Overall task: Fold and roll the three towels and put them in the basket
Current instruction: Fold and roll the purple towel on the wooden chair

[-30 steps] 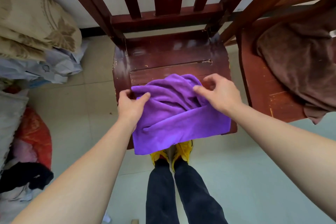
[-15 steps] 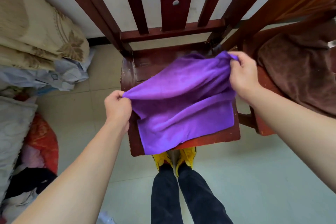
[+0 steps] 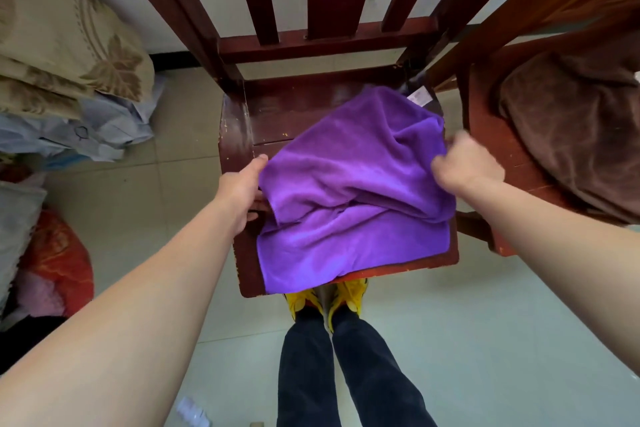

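A purple towel [image 3: 349, 184] lies rumpled across the seat of a dark red wooden chair [image 3: 239, 135], its near edge hanging over the seat's front. My left hand [image 3: 244, 189] grips the towel's left edge, fingers tucked under the cloth. My right hand [image 3: 467, 166], blurred, is closed on the towel's right edge. A white label [image 3: 419, 96] shows at the towel's far corner. A brown towel [image 3: 571, 135] lies heaped on a second chair at the right. No basket is in view.
Folded beige bedding [image 3: 69, 42] and pale blue cloth [image 3: 93, 135] are stacked at the left, above a red bundle [image 3: 55, 263]. My legs and yellow shoes [image 3: 325, 298] stand just under the chair's front edge. Tiled floor surrounds the chair.
The towel, held up and stretched between both hands half a second ago, has come down onto the seat. Both hands moved lower and toward me, still holding its edges.
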